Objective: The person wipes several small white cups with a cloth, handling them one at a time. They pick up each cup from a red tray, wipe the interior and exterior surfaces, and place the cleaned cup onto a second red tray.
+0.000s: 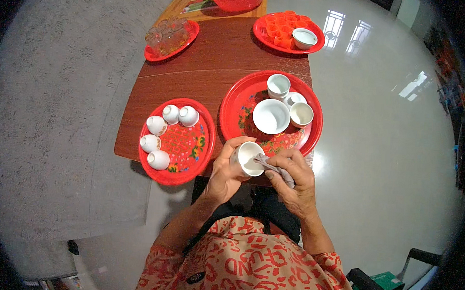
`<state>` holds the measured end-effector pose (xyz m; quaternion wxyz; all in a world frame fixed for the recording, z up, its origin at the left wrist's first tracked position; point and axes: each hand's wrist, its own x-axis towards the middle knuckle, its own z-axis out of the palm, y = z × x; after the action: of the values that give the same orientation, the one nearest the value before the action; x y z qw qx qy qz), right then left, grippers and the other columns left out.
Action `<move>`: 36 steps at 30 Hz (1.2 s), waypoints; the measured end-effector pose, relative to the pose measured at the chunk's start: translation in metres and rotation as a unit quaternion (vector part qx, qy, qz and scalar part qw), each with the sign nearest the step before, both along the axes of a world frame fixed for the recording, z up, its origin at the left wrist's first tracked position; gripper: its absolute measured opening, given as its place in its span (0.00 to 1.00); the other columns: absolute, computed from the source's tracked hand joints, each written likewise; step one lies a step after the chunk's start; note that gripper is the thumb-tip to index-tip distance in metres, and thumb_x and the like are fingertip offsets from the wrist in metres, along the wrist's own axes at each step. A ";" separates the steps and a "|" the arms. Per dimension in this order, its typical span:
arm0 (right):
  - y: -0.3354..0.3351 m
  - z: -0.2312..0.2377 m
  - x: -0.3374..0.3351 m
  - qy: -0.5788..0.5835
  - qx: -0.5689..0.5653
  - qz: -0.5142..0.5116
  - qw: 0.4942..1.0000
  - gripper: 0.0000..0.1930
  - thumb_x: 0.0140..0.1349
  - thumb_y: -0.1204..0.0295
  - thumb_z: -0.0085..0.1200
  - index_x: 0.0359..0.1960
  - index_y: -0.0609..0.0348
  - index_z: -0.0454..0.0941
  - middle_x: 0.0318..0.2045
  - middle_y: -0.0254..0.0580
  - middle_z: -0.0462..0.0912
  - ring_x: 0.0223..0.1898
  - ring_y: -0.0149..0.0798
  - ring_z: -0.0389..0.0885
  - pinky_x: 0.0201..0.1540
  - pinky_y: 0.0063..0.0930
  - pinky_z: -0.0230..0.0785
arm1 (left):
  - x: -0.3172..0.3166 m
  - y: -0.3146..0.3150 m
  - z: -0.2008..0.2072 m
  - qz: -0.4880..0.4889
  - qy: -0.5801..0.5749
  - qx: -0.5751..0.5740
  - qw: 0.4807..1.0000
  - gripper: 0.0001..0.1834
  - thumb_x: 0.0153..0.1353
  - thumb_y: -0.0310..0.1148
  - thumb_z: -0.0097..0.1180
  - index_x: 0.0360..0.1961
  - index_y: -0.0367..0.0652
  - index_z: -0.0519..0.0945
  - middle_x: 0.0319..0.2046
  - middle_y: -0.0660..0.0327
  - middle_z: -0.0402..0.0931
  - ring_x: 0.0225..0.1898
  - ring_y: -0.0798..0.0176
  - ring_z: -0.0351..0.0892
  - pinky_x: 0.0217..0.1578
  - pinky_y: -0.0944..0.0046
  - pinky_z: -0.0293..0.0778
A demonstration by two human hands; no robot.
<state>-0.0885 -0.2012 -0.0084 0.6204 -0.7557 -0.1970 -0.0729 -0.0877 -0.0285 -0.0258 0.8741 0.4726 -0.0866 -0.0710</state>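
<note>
A white cup (pixel 248 155) is gripped in my left hand (pixel 225 177), its mouth tilted toward the right. My right hand (pixel 294 181) pinches a greyish cloth (pixel 278 173), and one end of the cloth reaches the inside of the cup. Just beyond my hands lies a large red tray (pixel 235 114) with a floral pattern. On it stand a white bowl (pixel 271 116), several white cups (pixel 301 115) and a small white lid-like piece (pixel 295 98). To the left, a smaller red tray (pixel 175 179) carries several white cups (pixel 158 160) turned upside down along its left and far rim.
At the far left of the brown wooden table (pixel 216 46), a red tray (pixel 191 41) holds clear glasses (pixel 167 34). Another red tray (pixel 270 43) at the far right bears orange cups (pixel 284 31) and a white bowl (pixel 304 38). A red basin (pixel 236 1) sits at the back.
</note>
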 end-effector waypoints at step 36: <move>0.011 -0.013 -0.001 -0.232 -0.212 0.017 0.949 0.23 0.47 0.79 0.53 0.49 0.53 0.75 0.32 0.44 0.69 0.32 0.43 0.70 0.32 0.34 0.68 | 0.000 -0.003 0.012 0.131 0.066 0.250 0.957 0.24 0.68 0.44 0.30 0.30 0.37 0.73 0.26 0.59 0.74 0.27 0.69 0.72 0.30 0.69 0.69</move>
<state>-0.0890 -0.1903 -0.0213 0.3842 -0.8286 -0.3588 -0.1925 -0.0874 -0.0311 -0.0135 0.7337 0.6773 0.0540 -0.0064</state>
